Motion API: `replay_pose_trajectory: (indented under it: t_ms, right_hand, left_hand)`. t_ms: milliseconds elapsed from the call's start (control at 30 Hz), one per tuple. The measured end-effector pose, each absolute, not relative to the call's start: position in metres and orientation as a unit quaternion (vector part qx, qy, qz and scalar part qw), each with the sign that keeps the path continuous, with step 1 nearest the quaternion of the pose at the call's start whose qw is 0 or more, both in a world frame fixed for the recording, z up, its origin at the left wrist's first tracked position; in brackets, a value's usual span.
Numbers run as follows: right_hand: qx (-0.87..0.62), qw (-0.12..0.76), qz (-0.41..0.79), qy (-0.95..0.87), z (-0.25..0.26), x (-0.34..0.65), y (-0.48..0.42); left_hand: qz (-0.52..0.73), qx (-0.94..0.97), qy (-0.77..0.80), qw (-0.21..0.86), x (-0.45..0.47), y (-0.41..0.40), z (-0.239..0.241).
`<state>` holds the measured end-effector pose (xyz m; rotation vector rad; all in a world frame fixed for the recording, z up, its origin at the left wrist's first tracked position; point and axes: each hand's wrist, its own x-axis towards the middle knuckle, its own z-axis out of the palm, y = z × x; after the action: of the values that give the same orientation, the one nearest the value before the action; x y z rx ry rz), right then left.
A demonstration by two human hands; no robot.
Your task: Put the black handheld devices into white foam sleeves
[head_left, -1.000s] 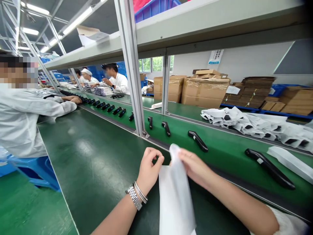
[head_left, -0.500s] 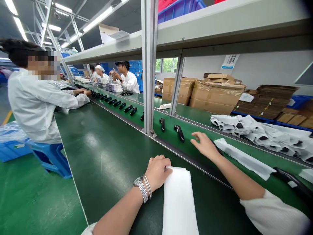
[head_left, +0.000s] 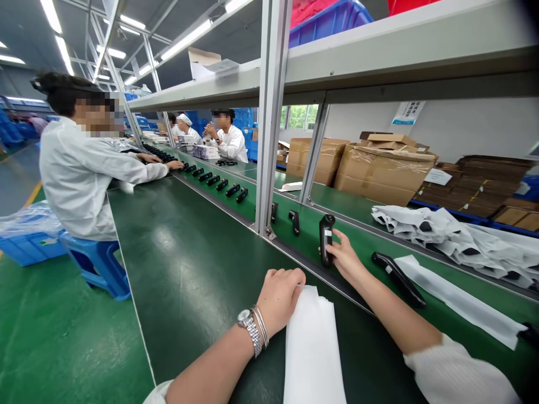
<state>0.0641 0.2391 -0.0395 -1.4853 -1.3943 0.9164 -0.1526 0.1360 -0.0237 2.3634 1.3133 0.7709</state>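
- A long green workbench (head_left: 168, 264) is what fills most of the view, honestly: smooth, glossy top, with a raised green strip running along the far side.
- Above that strip, a grey shelf on aluminium uprights (head_left: 272, 129) is carried, with blue plastic crates (head_left: 330, 22) sitting on top.
- Behind it, taped cardboard cartons (head_left: 385, 174) and stacks of flat brown cardboard (head_left: 492, 185) are piled up.
- To the left, a co-worker in a white coat (head_left: 80, 179) is seated on a blue plastic stool (head_left: 99, 269), hands out over a row of black devices (head_left: 202, 177).
- A crumpled heap of white sleeves (head_left: 455, 238) is piled on the strip, soft and papery-looking.
- A white stack of flat sheets (head_left: 311, 348) is laid on the bench, right under the left hand (head_left: 281, 297).
- Fingers of that hand are kept together and curled over the stack's edge; whether a sheet is pinched can't be told.
- A black handle-shaped plastic device (head_left: 326, 240) is stood upright on the strip, clamped at its lower end by the right hand's fingers (head_left: 337, 253).
- A second black device (head_left: 398, 279) is lying just beside it, near a flat white strip (head_left: 458, 300).
- A silver link watch (head_left: 248, 328) is worn on the left wrist.
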Motion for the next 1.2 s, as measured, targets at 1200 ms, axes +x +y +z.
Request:
replay_pose_trajectory:
  t_ms: [1200]
  right_hand:
    - [-0.367, 0.447, 0.511, -0.636, -0.035, 0.019, 0.132]
  left_hand:
    - [0.518, 0.676, 0.383, 0.358, -0.147, 0.128, -0.009]
